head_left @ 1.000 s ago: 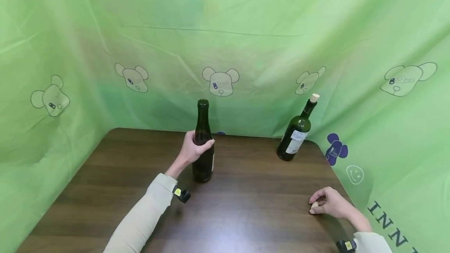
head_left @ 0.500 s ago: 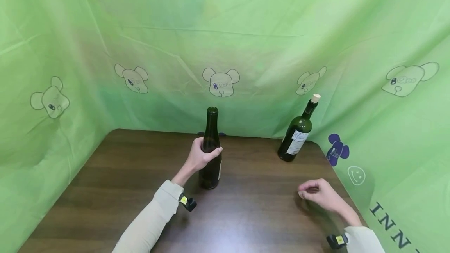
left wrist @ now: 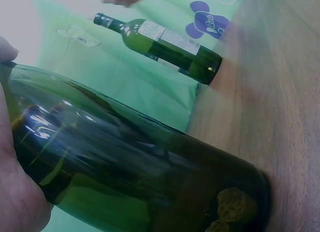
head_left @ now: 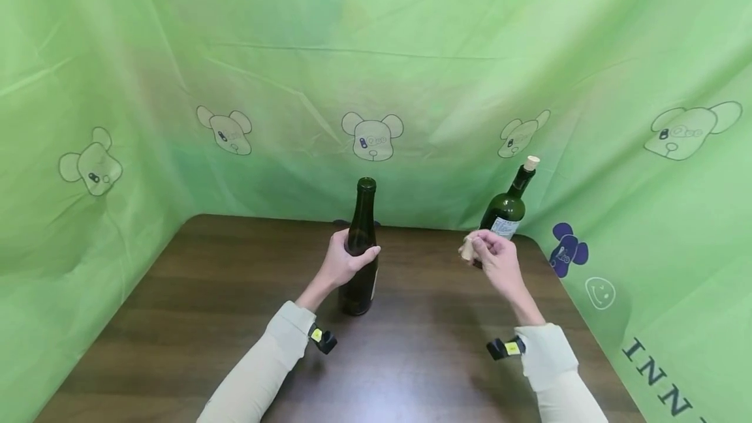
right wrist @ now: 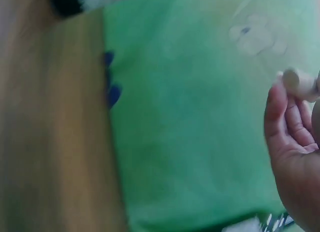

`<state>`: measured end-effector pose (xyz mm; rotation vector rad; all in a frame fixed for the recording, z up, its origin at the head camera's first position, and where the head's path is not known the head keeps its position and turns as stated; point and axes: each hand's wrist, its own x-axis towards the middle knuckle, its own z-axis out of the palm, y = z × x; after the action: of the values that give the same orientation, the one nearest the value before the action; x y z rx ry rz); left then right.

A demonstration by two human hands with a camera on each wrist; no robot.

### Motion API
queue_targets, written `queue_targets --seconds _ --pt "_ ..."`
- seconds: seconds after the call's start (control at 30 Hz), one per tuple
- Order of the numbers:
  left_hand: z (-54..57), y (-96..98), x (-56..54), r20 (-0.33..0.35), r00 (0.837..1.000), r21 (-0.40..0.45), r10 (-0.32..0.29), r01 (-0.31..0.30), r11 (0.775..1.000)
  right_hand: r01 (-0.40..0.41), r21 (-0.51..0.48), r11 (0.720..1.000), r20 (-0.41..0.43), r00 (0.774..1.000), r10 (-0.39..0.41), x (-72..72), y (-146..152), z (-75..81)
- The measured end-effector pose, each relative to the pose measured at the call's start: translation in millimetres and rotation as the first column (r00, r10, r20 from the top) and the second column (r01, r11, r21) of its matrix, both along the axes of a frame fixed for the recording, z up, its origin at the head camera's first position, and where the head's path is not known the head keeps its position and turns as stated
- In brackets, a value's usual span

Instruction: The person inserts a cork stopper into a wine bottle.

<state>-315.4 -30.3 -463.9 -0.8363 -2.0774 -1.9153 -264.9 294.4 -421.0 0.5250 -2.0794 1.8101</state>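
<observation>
My left hand (head_left: 343,261) grips a dark green glass bottle (head_left: 365,211) round its body. The bottle stands upright near the middle of the table, its mouth uncovered. Through its glass in the left wrist view, brownish lumps (left wrist: 237,205) show near the base. Off to the right, my right hand (head_left: 499,262) pinches a pale cork (head_left: 467,249) between thumb and fingers, raised above the table; the right wrist view shows one round end of that cork (right wrist: 295,82). Behind this hand stands a second green wine bottle (head_left: 506,209), partly covered by it, with a cork (head_left: 531,162) in its neck.
The brown wooden table (head_left: 235,279) has its far edge against a green cloth (head_left: 282,83) printed with bear heads. That cloth also hangs along the left and right sides. A black wrist camera (head_left: 323,339) sits on the left wrist, another (head_left: 499,348) on the right.
My right hand has lifted from the table's right side and moved away from me and leftward with the cork. My left hand and its bottle have shifted right and slightly closer.
</observation>
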Motion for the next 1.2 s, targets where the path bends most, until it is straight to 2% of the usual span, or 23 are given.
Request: queue_targets --seconds 0.1,0.23,0.4,0.5,0.67,0.8,1.0,1.2 --pt "13.8 -0.3 9.7 -0.009 1.0 0.004 -0.006 0.006 1.0 -0.074 -0.118 0.99 -0.055 0.996 0.068 -8.4 -18.2 14.8" --pt "30.6 -1.5 23.8 -0.029 1.0 0.012 -0.004 0.005 1.0 -0.093 -0.127 0.987 -0.093 0.992 0.082 -15.0 -40.5 35.8" --pt "29.5 -1.5 23.3 -0.066 0.998 0.011 0.013 -0.012 1.0 -0.076 -0.09 0.993 -0.181 0.982 0.059 -20.3 -71.4 63.8" --pt "27.3 -2.7 22.8 -0.087 0.996 0.021 0.03 -0.029 0.999 -0.102 -0.063 0.993 -0.257 0.963 0.082 -23.6 -91.6 79.7" --pt "24.0 -3.3 23.2 -0.08 0.996 0.033 0.037 -0.034 0.999 -0.137 -0.04 0.99 -0.347 0.931 0.115 -28.5 -120.8 102.1" --pt "24.2 -1.5 23.5 -0.087 0.996 0.024 0.015 -0.013 1.0 -0.142 0.013 0.99 -0.384 0.913 0.137 -31.8 -137.5 116.3" --pt "26.6 -1.0 21.3 -0.114 0.993 0.041 0.037 -0.033 0.999 -0.143 0.157 0.977 -0.41 0.891 0.196 -38.8 -157.3 132.4" --pt "26.5 -2.1 24.5 -0.105 0.994 0.031 0.013 -0.01 0.999 -0.123 0.261 0.958 -0.405 0.886 0.225 -38.9 -162.0 138.7"
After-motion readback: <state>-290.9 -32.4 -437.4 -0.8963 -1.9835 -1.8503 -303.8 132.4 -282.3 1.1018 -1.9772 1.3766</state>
